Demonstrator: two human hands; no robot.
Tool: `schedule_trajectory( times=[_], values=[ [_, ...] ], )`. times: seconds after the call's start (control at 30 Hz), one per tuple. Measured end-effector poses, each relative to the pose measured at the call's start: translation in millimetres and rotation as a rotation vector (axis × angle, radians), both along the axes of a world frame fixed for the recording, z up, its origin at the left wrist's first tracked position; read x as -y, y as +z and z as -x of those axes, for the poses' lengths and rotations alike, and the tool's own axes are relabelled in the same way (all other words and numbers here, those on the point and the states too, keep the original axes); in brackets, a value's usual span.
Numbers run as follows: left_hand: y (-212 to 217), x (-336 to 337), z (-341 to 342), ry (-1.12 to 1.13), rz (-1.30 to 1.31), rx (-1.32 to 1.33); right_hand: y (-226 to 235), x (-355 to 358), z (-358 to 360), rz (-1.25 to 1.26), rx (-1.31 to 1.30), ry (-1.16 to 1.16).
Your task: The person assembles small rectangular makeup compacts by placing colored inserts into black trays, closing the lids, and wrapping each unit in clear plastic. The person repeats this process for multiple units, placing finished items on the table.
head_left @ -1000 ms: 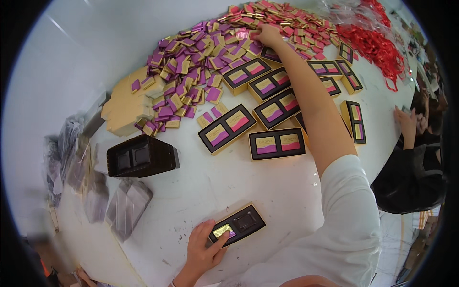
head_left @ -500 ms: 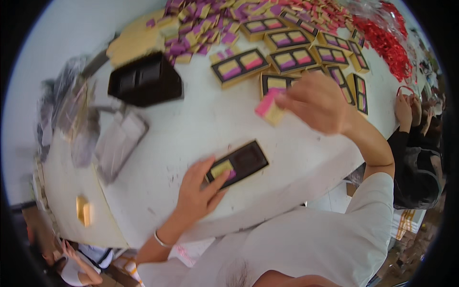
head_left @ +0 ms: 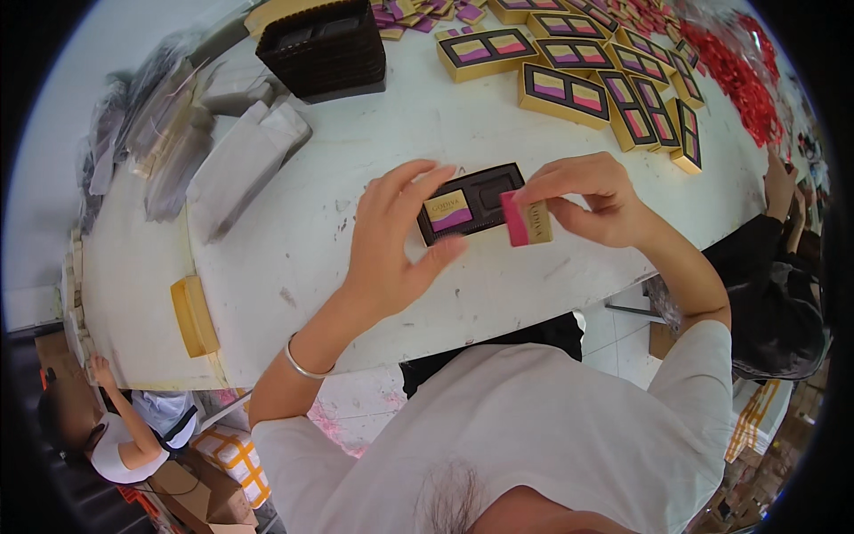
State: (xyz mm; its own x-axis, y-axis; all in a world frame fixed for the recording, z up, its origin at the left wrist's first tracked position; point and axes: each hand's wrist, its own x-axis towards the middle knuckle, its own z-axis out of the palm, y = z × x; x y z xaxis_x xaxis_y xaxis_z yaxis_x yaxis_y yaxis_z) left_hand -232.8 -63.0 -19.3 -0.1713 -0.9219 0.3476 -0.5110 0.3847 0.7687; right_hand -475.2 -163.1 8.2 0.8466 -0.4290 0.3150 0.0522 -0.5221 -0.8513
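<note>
Hands work over a small black tray [head_left: 476,203] that lies flat on the white table [head_left: 356,151], near the table's front edge. The left hand [head_left: 400,240] is spread wide, with its fingers stretched out. Its thumb and fingertips touch the left end of the tray and hold it down. A thin silver bangle [head_left: 307,363] sits on that wrist.

One little gold and purple packet [head_left: 450,211] already lies in the left slot of the tray. The middle slot next to it looks dark and bare.

The right hand [head_left: 596,200] pinches a small pink and gold packet [head_left: 527,220] between its thumb and fingers. The packet stands tilted at the right end of the tray, touching it or just above it; I cannot tell which.

Farther back on the table lie many filled gold boxes [head_left: 565,91] with purple, pink and yellow stripes, side by side. A stack of black trays [head_left: 322,49] stands at the back left. See-through plastic bags [head_left: 240,160] lie in a heap to the left. A flat yellow lid [head_left: 194,314] lies near the left front edge. A pile of red ribbons [head_left: 743,76] sits at the far right. Another person in black [head_left: 774,285] is at the right side of the table.
</note>
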Motion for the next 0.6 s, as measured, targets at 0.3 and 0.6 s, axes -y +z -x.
schedule_trajectory(
  times=[0.3,0.6],
  values=[
    [20.4,28.4,24.4,-0.003,-0.616,-0.900,11.9,-21.4,-37.8,0.405,-0.037,-0.346],
    [2.1,7.5,4.1,0.103,0.083,0.379,-17.2,6.3,-5.0,0.459,-0.246,-0.061]
  ],
)
